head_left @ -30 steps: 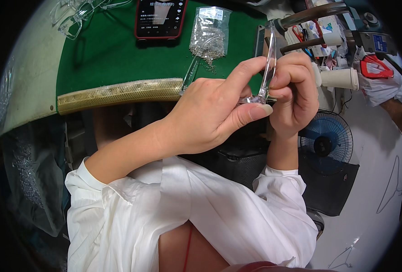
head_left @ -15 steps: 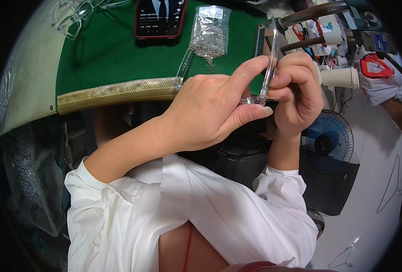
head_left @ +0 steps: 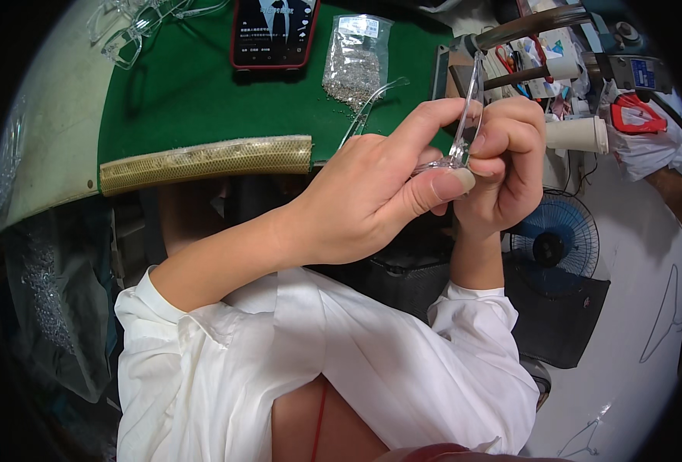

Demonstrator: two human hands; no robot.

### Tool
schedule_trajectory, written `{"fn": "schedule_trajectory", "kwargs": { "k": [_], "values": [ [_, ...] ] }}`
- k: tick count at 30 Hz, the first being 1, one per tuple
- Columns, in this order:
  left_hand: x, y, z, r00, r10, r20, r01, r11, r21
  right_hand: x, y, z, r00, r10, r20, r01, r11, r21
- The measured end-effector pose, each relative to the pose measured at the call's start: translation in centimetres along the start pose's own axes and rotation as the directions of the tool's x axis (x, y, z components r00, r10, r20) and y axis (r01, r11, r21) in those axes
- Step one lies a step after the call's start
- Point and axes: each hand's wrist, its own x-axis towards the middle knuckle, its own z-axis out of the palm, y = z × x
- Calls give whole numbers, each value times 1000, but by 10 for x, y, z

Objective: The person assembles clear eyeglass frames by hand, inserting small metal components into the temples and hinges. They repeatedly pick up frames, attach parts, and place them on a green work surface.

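Both hands meet over the table's front edge around a clear plastic eyeglass frame (head_left: 470, 104). My left hand (head_left: 356, 196) pinches it near a corner, thumb stretched along the near side and index finger on the far side. The fingers of my right hand (head_left: 510, 162) are curled, with the tips pressed against the same corner. One clear part of the frame stands up between the hands, and a thin clear arm sticks out beyond my left knuckles. Whether my right fingertips also hold something small is hidden.
On the green table mat (head_left: 202, 100) lie a phone (head_left: 272, 35) and a plastic bag of tiny metal parts (head_left: 354, 65), some spilled at its mouth. More clear frames (head_left: 129, 38) lie far left. A metal tool arm (head_left: 529, 27), white cup (head_left: 580, 135) and fan (head_left: 553, 239) are at right.
The eyeglass frame has turned in my hands; its thin arm now shows farther right, over the bag's near end. My left hand has shifted slightly right, closer to the right fingers.
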Motion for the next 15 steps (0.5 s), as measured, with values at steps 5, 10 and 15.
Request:
{"fn": "schedule_trajectory", "kwargs": {
  "k": [5,10,15],
  "values": [
    [2,0,-1,1000,-8,16,7,999,48,0,3,-5,1000,-22,8,22,1000,-1],
    [4,-1,-7,999,5,34,-14,966,257,-5,3,-7,989,147,-13,-141,967,212],
    [7,-2,-7,997,72,28,-77,943,322,-7,7,-12,935,351,55,-335,821,463]
  ]
}}
